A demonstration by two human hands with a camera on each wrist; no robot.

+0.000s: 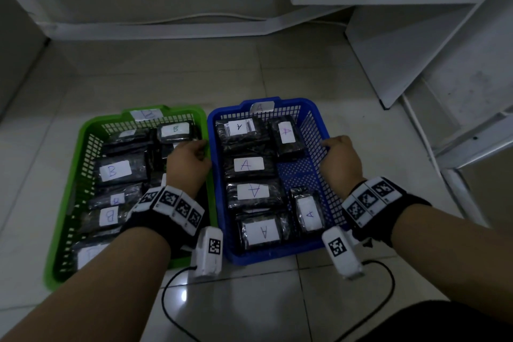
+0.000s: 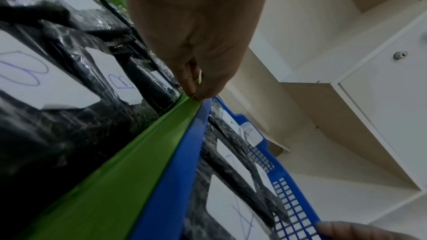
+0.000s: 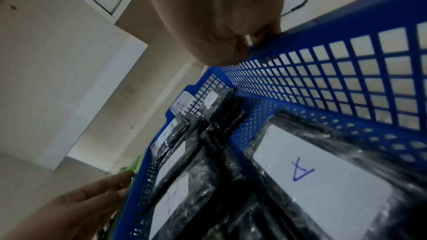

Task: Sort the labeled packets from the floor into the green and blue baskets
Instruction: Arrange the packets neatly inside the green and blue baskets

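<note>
The green basket (image 1: 88,130) on the left holds several black packets labelled B (image 1: 115,171). Touching it on the right, the blue basket (image 1: 277,255) holds several black packets labelled A (image 1: 248,164). My left hand (image 1: 191,155) curls its fingers over the green basket's right rim (image 2: 138,152), where the two baskets meet; the left wrist view shows thumb and fingers pinching that rim. My right hand (image 1: 338,155) grips the top of the blue basket's right wall (image 3: 346,72). No loose packets lie on the visible floor.
Both baskets stand on a pale tiled floor (image 1: 166,78). White cabinet panels (image 1: 416,64) rise behind and to the right, one leaning close to the blue basket's far right corner. A black cable (image 1: 172,300) loops on the floor in front of the baskets.
</note>
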